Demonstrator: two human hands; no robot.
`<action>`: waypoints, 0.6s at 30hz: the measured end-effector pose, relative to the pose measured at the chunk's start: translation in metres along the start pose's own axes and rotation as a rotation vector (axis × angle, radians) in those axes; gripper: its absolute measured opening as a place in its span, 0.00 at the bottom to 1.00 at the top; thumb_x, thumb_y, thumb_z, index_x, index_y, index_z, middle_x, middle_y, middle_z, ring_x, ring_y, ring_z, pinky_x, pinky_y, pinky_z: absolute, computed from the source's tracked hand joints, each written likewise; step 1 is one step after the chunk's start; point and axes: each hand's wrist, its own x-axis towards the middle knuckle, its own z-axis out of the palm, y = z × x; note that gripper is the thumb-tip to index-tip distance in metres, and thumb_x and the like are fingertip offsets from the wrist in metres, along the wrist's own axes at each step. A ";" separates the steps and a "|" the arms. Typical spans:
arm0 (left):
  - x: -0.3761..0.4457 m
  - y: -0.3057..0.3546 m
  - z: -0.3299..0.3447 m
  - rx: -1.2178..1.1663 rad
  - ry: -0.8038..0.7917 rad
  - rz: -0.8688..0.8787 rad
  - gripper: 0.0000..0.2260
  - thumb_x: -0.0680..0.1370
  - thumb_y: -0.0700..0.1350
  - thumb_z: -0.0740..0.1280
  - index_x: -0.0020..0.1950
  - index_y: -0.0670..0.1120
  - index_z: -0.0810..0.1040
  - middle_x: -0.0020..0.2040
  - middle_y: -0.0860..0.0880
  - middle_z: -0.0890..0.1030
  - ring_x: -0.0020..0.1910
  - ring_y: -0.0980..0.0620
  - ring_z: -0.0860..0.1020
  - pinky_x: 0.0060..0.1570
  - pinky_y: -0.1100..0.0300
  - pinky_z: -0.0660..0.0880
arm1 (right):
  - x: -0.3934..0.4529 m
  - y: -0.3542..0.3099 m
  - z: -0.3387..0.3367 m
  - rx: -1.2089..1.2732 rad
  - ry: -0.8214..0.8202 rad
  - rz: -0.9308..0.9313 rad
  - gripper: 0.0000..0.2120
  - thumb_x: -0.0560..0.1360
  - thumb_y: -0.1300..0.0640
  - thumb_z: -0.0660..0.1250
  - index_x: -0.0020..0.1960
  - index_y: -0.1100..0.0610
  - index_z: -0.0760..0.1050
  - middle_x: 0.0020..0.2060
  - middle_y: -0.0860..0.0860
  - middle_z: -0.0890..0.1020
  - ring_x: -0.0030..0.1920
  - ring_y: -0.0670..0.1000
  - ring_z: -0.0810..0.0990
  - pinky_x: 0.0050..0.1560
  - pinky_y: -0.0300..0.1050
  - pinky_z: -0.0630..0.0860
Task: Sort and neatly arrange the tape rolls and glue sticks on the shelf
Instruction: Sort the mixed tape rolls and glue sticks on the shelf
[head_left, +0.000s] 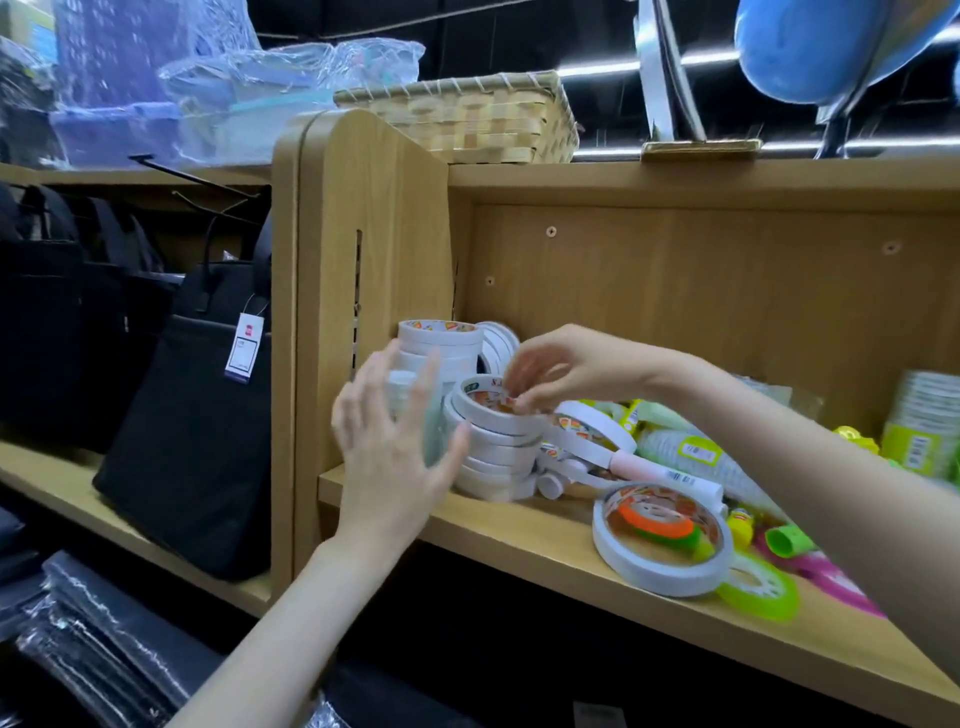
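Observation:
Two stacks of white tape rolls stand at the left end of the wooden shelf (519, 540): a tall back stack (441, 343) and a lower front stack (498, 457). My right hand (556, 371) pinches the top roll (488, 408) of the front stack at its inner rim. My left hand (395, 452) is spread with straight fingers against the left side of the stacks. More white rolls (587, 431) lie tilted to the right. A large white roll (662, 538) lies flat near the shelf's front edge with an orange and green roll inside it. A pink-and-white glue stick (660, 470) lies behind it.
Green, yellow and pink stationery (779, 551) crowds the shelf's right side, with stacked green-labelled packs (919, 431) at the far right. A wooden side panel (374, 260) bounds the shelf on the left. Black bags (197, 415) hang beyond it. A woven basket (467, 114) sits on top.

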 end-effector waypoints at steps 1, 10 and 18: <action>0.005 0.003 0.004 0.054 -0.024 0.110 0.22 0.75 0.57 0.58 0.66 0.52 0.71 0.68 0.44 0.70 0.69 0.46 0.62 0.68 0.44 0.54 | -0.001 0.006 -0.008 0.082 0.038 0.003 0.08 0.72 0.59 0.71 0.50 0.58 0.78 0.43 0.50 0.83 0.42 0.43 0.79 0.46 0.35 0.76; 0.025 0.010 0.015 0.365 -0.232 0.385 0.24 0.72 0.65 0.58 0.46 0.46 0.80 0.41 0.50 0.81 0.47 0.48 0.79 0.64 0.43 0.61 | 0.049 0.079 0.000 -0.293 -0.055 0.299 0.04 0.74 0.53 0.67 0.47 0.51 0.78 0.41 0.47 0.79 0.46 0.48 0.76 0.47 0.41 0.71; 0.027 0.013 0.015 0.501 -0.319 0.373 0.26 0.73 0.66 0.56 0.48 0.45 0.79 0.41 0.49 0.80 0.45 0.45 0.78 0.63 0.42 0.63 | 0.074 0.083 0.006 -0.309 0.028 0.390 0.12 0.72 0.58 0.70 0.52 0.64 0.79 0.46 0.57 0.82 0.42 0.52 0.76 0.41 0.43 0.74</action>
